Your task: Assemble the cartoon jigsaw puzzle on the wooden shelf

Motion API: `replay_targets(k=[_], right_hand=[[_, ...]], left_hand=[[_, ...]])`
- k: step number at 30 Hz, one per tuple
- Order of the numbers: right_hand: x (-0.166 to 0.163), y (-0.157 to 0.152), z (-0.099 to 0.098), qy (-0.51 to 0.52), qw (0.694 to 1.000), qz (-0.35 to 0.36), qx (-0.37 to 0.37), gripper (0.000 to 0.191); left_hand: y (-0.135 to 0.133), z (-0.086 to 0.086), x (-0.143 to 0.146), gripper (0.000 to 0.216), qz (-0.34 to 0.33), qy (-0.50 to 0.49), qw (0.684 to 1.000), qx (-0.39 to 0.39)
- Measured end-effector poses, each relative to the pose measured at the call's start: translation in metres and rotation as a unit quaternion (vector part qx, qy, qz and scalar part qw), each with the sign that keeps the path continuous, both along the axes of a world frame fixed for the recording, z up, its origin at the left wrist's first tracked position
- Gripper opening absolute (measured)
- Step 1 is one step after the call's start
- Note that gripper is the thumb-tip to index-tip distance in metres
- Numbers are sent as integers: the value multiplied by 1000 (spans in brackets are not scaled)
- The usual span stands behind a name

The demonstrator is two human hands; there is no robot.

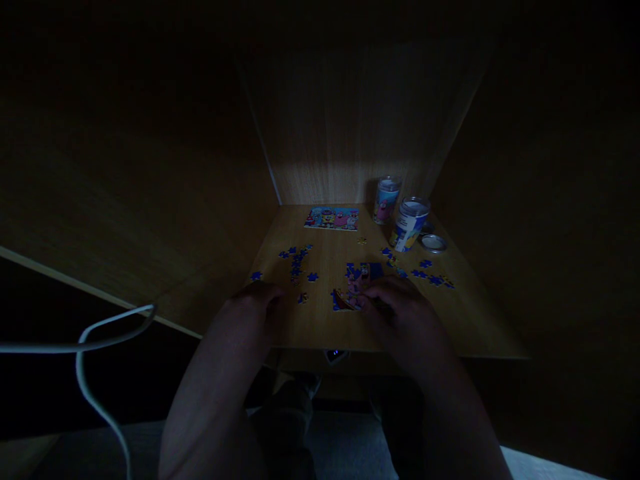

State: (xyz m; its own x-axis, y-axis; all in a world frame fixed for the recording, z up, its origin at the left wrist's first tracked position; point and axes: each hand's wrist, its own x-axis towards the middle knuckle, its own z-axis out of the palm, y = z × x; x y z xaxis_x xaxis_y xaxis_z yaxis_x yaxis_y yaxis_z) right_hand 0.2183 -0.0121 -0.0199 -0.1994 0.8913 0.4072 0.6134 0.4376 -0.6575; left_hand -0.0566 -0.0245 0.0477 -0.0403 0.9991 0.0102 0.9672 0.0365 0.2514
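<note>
A partly joined jigsaw puzzle (353, 277) with pink, blue and dark red printing lies near the front of the wooden table. My right hand (397, 303) is over its right side, thumb and forefinger pinched on a puzzle piece at its edge. The hand covers part of the puzzle. My left hand (256, 301) rests at the table's left front, its fingers curled under and dim, so what they hold, if anything, is hidden. Just beyond it lies a blue puzzle piece (256, 276). Loose pieces (296, 261) are spread between the hands and farther back.
A finished cartoon puzzle (332, 219) lies at the back. Two clear-topped cans (386, 203) (410, 225) stand at the back right, beside a round lid (433, 243). More pieces (434, 279) lie on the right. Wooden panels enclose the table; a white cable (85, 373) hangs at left.
</note>
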Motion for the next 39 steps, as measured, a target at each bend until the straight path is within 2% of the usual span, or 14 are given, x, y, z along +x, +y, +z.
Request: replay_targets(k=[4, 8, 14, 19, 22, 27, 35, 39], right_hand=[[0, 0, 1, -3, 1000, -2, -2, 11], [-1, -2, 4, -2, 1000, -2, -8, 10], [-1, -2, 4, -6, 1000, -2, -15, 9], [0, 0, 0, -1, 1000, -3, -4, 8], [0, 0, 1, 0, 1000, -2, -3, 8], [-1, -1, 4, -2, 1000, 2, -3, 8], [-2, -2, 4, -6, 1000, -1, -4, 9], [-2, -1, 4, -7, 1000, -4, -1, 9]], left_hand=[[-4, 0, -16, 42, 71, 81, 994, -12], [-7, 0, -26, 42, 98, 121, 988, -11], [-3, -9, -19, 43, 61, 84, 994, -20], [2, -8, 4, 31, -42, -22, 999, 8], [7, -7, 20, 26, -74, -49, 996, 6], [15, -9, 28, 23, -62, -42, 997, 2], [12, -5, 24, 23, -22, -72, 997, -20], [9, -3, 17, 24, -31, -50, 998, -17]])
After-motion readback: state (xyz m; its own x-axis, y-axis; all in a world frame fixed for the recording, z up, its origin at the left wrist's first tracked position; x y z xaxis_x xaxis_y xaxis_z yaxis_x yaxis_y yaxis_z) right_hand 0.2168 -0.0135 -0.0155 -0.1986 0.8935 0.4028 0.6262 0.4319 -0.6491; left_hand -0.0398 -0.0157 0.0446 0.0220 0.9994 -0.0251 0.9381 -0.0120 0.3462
